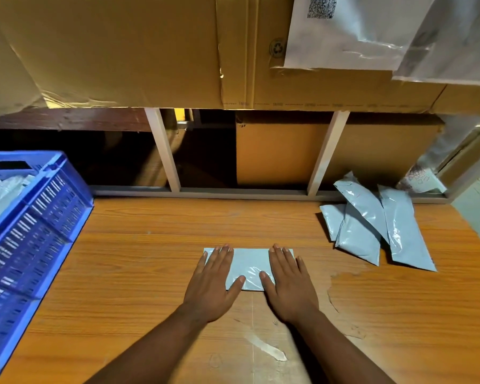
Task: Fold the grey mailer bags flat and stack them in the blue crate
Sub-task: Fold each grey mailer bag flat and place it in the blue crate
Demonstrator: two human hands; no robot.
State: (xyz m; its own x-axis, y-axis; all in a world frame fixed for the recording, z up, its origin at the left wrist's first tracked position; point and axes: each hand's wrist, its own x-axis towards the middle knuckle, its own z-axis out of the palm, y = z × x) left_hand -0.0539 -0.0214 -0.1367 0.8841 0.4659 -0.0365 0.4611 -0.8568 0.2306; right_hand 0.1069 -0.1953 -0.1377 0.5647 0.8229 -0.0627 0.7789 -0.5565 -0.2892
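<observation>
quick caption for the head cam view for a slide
Both hands, left hand and right hand, press a folded grey mailer bag flat on the wooden table beside the blue crate.

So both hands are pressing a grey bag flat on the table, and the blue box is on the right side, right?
Nearly. The head view shows the blue crate on the left side, not the right. The left hand and right hand are pressing the grey bag flat on the table.

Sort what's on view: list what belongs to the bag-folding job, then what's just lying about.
Job: folded grey mailer pressed flat under left hand and right hand; pile of unfolded mailers; blue crate.

Lying about: cardboard boxes; white printed bags; wooden table.
</observation>
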